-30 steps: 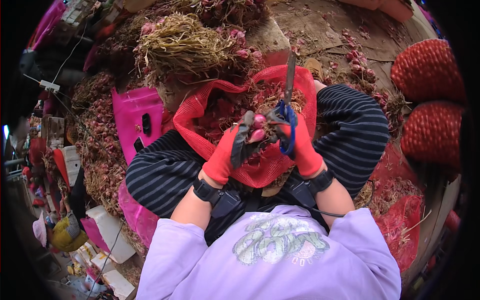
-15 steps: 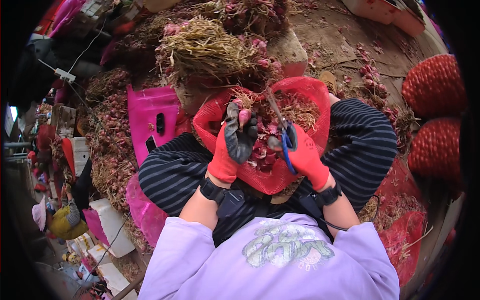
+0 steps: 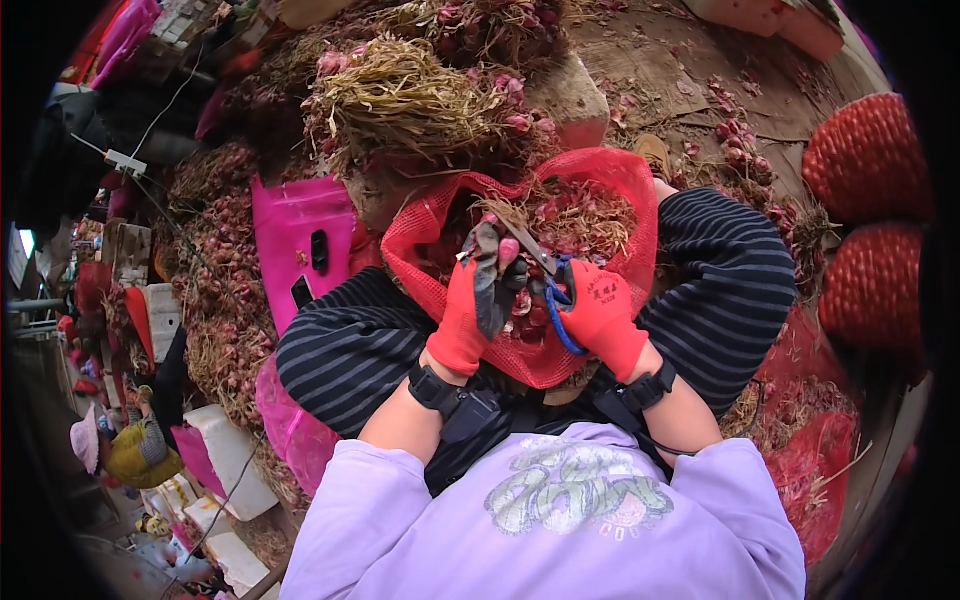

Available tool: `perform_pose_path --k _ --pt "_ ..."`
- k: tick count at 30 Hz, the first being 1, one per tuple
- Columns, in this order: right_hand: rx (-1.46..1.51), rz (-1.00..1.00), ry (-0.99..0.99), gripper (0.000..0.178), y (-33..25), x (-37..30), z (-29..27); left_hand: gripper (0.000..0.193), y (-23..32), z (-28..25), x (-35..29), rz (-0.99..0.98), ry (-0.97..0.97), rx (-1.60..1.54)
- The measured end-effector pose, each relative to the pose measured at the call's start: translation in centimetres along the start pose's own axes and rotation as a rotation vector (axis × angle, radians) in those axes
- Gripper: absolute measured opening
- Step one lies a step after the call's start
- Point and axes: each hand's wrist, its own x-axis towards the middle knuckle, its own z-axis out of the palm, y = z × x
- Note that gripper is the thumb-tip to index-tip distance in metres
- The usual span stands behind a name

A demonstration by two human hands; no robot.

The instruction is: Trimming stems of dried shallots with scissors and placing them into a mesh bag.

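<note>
In a red-and-grey glove, my left hand (image 3: pixel 478 290) is closed around a small pink shallot (image 3: pixel 508 251) with dry roots or stalk at its upper end. My right hand (image 3: pixel 600 312), gloved the same way, grips scissors (image 3: pixel 558 292) by their blue handles. The metal blades point up and left, right at the shallot's dry end. Both hands are over an open red mesh bag (image 3: pixel 640 200) between my crossed legs. Inside the bag lie loose shallots and dry trimmings (image 3: pixel 590 222).
Ahead, a big bundle of dried shallot stalks (image 3: pixel 405 100) rests on a pale block. Full red mesh sacks (image 3: pixel 862 160) stand at right. Heaped shallots (image 3: pixel 220 270) and a magenta sheet (image 3: pixel 285 215) with dark phone-like objects lie left. Another person (image 3: pixel 140 450) sits far left.
The scissors' blades have swung left and down to the shallot's dry end. My left hand has turned and shifted slightly right, drawing the shallot closer to the scissors.
</note>
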Motion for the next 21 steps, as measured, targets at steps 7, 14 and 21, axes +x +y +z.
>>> perform_pose_path --k 7,14,21 --pt "0.228 0.052 -0.046 0.037 1.1 1.0 -0.2 0.023 1.6 1.7 0.2 0.060 0.182 -0.158" --pt "0.071 -0.094 0.039 0.035 -0.1 0.7 -3.6 0.021 2.8 -1.2 0.8 0.046 0.083 -0.359" --pt "0.040 -0.015 0.015 0.036 0.3 0.4 -3.2 0.022 2.7 -0.9 0.5 0.037 0.059 -0.291"
